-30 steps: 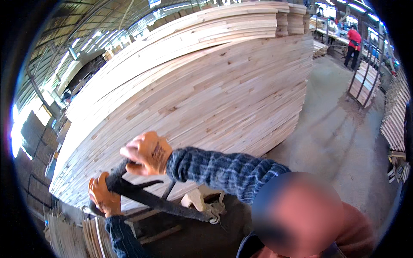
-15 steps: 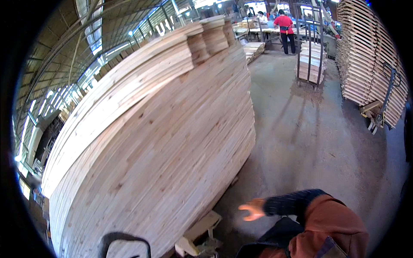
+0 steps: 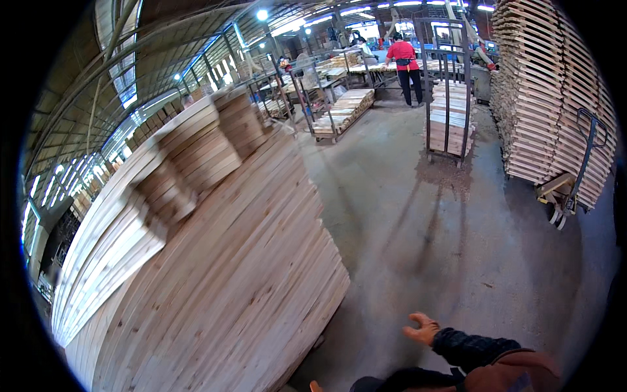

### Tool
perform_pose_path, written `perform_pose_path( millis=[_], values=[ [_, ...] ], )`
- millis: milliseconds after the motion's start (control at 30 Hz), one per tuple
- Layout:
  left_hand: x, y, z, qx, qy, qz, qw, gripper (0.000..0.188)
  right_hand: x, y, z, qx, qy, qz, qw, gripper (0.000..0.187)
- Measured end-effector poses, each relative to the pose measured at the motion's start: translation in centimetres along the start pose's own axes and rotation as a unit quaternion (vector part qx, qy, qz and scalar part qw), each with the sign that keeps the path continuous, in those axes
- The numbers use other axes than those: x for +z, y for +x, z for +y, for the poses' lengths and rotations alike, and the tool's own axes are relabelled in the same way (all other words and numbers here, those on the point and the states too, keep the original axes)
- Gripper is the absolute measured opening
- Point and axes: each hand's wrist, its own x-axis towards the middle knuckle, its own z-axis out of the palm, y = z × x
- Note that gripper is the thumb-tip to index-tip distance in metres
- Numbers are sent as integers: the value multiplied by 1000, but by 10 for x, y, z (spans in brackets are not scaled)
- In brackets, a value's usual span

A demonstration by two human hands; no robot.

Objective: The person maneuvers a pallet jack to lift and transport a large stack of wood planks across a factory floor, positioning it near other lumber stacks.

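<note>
A tall stack of pale wooden boards fills the left and lower left, its near side made of many layered edges. Shorter bundles of boards lie on its top. My right hand, in a dark cuff and brown sleeve, hangs over the floor right of the stack. It touches nothing; its fingers are loosely spread, the thumb side upward. At the bottom edge shows only a small tip of what looks like my left hand, beside the stack's lower corner; the rest is out of frame.
Concrete floor runs ahead. A metal-framed trolley carries boards. On the right, a high slatted wood stack stands by a hand pallet truck. A person in red stands at a far table; a low board pile lies nearer.
The view has shifted, so the big stack sits lower and further left, and more of its top shows. My right hand is further right. The dark handle at the bottom has left view.
</note>
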Motion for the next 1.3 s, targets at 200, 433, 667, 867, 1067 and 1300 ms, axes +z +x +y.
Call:
perform_pose_path(
  millis=[200, 433, 667, 867, 1067, 1300],
  values=[
    [206, 100, -22, -178, -132, -257, 941, 41, -28, 146, -25, -32, -39, -112, 992, 84],
    [331, 194, -49, -251, -113, -398, 875, 48, -157, 274, 27, 119, -198, -136, 963, 77],
    [438, 368, -15, -193, -281, -344, 875, 55, -303, 360, 63, 311, -36, 80, 946, 55],
    [549, 543, 171, -234, -415, -296, 828, 57, -455, 480, 217, 300, -314, -53, 899, 44],
    [559, 574, 96, -355, -407, -206, 816, 41, -469, 725, 57, 153, -261, -68, 951, 50],
    [550, 596, 80, -582, -345, -191, 711, 37, -489, 966, -145, 85, -78, 12, 993, 51]
  ],
)
